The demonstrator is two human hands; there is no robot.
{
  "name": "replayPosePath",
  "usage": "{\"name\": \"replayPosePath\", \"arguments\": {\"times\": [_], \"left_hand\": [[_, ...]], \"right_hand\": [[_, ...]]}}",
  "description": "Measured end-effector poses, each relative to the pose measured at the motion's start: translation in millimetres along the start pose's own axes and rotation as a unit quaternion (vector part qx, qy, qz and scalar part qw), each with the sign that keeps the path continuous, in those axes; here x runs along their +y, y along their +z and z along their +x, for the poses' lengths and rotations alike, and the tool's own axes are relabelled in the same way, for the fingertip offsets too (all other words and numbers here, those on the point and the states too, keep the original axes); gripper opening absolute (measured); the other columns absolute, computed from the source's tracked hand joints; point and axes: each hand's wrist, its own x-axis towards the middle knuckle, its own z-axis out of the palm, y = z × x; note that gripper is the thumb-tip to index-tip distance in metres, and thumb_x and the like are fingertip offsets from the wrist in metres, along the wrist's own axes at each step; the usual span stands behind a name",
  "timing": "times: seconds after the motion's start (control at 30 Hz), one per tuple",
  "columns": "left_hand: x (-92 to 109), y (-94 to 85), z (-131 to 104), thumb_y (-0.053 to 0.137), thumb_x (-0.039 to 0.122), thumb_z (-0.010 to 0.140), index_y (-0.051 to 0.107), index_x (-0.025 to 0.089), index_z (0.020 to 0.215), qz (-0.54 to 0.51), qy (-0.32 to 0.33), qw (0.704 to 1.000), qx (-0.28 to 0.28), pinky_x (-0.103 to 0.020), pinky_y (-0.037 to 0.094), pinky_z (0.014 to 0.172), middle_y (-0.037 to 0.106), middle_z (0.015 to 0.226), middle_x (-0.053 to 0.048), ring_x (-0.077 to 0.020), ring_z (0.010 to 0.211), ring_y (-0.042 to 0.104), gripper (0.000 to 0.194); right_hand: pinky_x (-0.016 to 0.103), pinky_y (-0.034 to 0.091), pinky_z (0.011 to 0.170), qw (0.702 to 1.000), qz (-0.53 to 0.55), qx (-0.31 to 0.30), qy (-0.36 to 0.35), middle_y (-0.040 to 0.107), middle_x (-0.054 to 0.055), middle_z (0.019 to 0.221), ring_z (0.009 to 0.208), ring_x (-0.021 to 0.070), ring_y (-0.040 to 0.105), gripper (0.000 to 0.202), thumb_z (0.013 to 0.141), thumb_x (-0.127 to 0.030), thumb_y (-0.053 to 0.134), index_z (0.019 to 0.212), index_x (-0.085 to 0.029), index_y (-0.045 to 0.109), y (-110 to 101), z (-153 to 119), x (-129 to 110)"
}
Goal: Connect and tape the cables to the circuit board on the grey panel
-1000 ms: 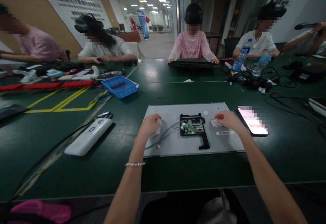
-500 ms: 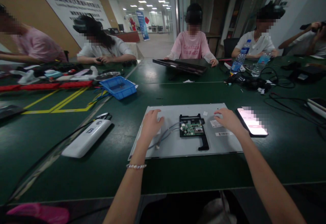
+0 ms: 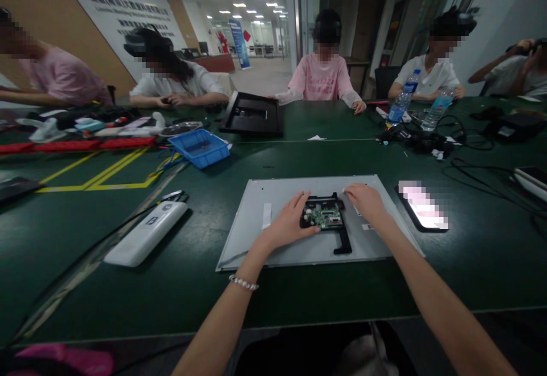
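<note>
A flat silver-grey display panel (image 3: 256,193) lies on the table before me. Near its middle sits a black bracket (image 3: 342,243) with a green circuit board (image 3: 327,217). My left hand (image 3: 285,222) spreads over the bracket's left side, fingers and thumb apart at the board's edge, covering most of the grey cable. With fingertips pinched together, my right hand (image 3: 365,200) is at a small white sticker (image 3: 342,191) beside the bracket's upper right corner. Its fingers partly hide that sticker. White labels on the panel are partly covered by the right hand.
Right of the panel lies a lit phone (image 3: 423,208); a white power bank (image 3: 147,233) with a cable lies left. A blue tray (image 3: 200,148), water bottles (image 3: 404,99) and tangled cables stand farther off. Across the table, a person (image 3: 322,77) has a hand beside a black frame (image 3: 252,115).
My left hand has moved right onto the bracket's left side. My right hand has moved left to the small white sticker. Across the table, the black frame has swung upward and left.
</note>
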Motion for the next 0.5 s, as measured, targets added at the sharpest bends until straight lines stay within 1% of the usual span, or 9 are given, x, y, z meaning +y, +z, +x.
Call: {"name": "replayPosePath", "arguments": {"times": [0.07, 0.13, 0.27, 0.4, 0.5], "left_hand": [[-1, -0.1, 1, 0.059, 0.054, 0.075, 0.011, 0.021, 0.144, -0.005, 0.005, 1.000, 0.006, -0.047, 0.025, 0.110, 0.020, 0.150, -0.013, -0.0305, 0.136, 0.022, 0.090], [-2, 0.9, 1, 0.060, 0.052, 0.075, 0.012, 0.020, 0.144, -0.010, 0.016, 1.000, 0.014, -0.047, 0.026, 0.109, 0.024, 0.148, -0.013, -0.0303, 0.134, 0.027, 0.090], [-6, 5.0, 2, 0.062, 0.053, 0.073, 0.014, 0.018, 0.144, -0.012, 0.026, 0.999, 0.025, -0.046, 0.029, 0.108, 0.030, 0.145, -0.015, -0.0303, 0.131, 0.032, 0.092], [-8, 7.1, 2, 0.062, 0.055, 0.072, 0.013, 0.019, 0.144, -0.010, 0.033, 0.999, 0.033, -0.046, 0.029, 0.107, 0.030, 0.145, -0.014, -0.0296, 0.132, 0.031, 0.093], [-7, 7.3, 2, 0.061, 0.057, 0.072, 0.012, 0.019, 0.144, -0.010, 0.033, 0.999, 0.035, -0.046, 0.029, 0.107, 0.030, 0.144, -0.015, -0.0301, 0.131, 0.032, 0.095]], "right_hand": [[0.029, 0.043, 0.085, 0.999, 0.033, 0.024, 0.005, 0.067, 0.007, 0.107, 0.100, 0.0200, 0.059, 0.026, 0.090, -0.022, 0.044, 0.102, -0.021, 0.067, -2, 3, -3], [0.030, 0.042, 0.088, 0.996, 0.075, 0.038, -0.009, 0.067, 0.006, 0.108, 0.100, 0.0198, 0.059, 0.026, 0.089, -0.023, 0.045, 0.103, -0.021, 0.067, -2, 10, -11], [0.030, 0.041, 0.090, 0.989, 0.131, 0.023, -0.071, 0.068, 0.006, 0.106, 0.101, 0.0191, 0.059, 0.025, 0.088, -0.023, 0.047, 0.101, -0.020, 0.068, 1, 29, -40], [0.029, 0.041, 0.089, 0.988, 0.119, 0.007, -0.098, 0.068, 0.006, 0.104, 0.100, 0.0196, 0.060, 0.024, 0.088, -0.022, 0.049, 0.101, -0.020, 0.069, 11, 38, -65], [0.029, 0.042, 0.087, 0.991, 0.095, -0.017, -0.096, 0.069, 0.006, 0.102, 0.098, 0.0202, 0.060, 0.023, 0.087, -0.022, 0.049, 0.099, -0.022, 0.069, 18, 37, -70]]}}
